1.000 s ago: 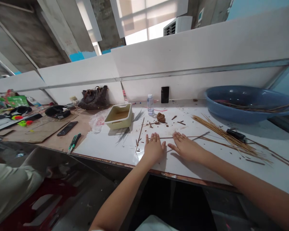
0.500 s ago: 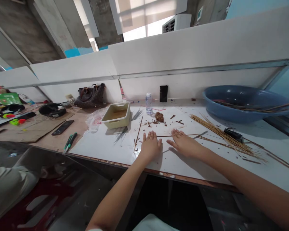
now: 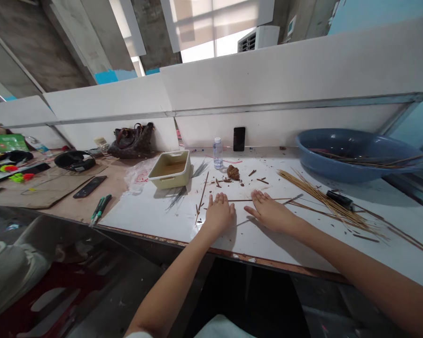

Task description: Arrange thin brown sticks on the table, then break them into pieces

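Observation:
My left hand [image 3: 219, 213] lies flat on the white table with its fingers stretched out, over one end of a thin brown stick [image 3: 240, 200]. To its right, my right hand [image 3: 266, 210] also rests palm down across the same stick, fingers extended. Between the two hands a length of the stick shows; what lies under the palms is hidden. Behind them sits a lump of brown dough-like material [image 3: 233, 172] with small crumbs and rolled bits around it. Left of my left hand another thin brown stick [image 3: 202, 197] lies on the table.
A bundle of thin tan sticks [image 3: 320, 197] and a black-handled tool [image 3: 340, 200] lie right, before a large blue basin [image 3: 356, 171]. A cream tub [image 3: 169, 182] holds brownish liquid. A clear bottle [image 3: 217, 155], an upright phone [image 3: 238, 139] and green-handled pliers [image 3: 100, 208] are also there.
Both hands stay flat on the stick with hardly any shift. The whole view has moved very slightly; nothing was picked up or let go.

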A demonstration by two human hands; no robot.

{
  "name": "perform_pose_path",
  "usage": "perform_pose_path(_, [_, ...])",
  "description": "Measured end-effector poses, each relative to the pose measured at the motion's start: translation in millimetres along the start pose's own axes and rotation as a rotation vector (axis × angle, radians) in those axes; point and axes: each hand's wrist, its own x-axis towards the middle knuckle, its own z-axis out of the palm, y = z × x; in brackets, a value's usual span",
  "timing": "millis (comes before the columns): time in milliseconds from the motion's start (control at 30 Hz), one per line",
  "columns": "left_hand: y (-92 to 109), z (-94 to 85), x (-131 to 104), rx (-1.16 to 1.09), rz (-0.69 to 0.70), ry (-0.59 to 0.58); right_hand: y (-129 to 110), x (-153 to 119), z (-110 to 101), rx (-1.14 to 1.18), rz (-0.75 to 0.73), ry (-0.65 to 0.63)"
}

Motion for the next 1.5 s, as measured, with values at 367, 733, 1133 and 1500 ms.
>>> perform_pose_path(367, [-6, 8.3, -26, 0.016, 0.050, 0.002, 4, -27, 20, 0.003, -0.061, 0.032])
perform_pose_path(733, [-6, 4.7, -45, 0.012, 0.030, -0.011, 5, -48, 28, 0.022, -0.089, 0.086])
perform_pose_path(1133, [-12, 1.2, -23, -0.003, -0.035, 0.023, 8, -15, 12, 0.003, -0.039, 0.035])
perform_pose_path(1500, [-15, -2.3, -25, -0.009, -0.027, 0.004, 11, -15, 8, -0.017, -0.047, 0.018])
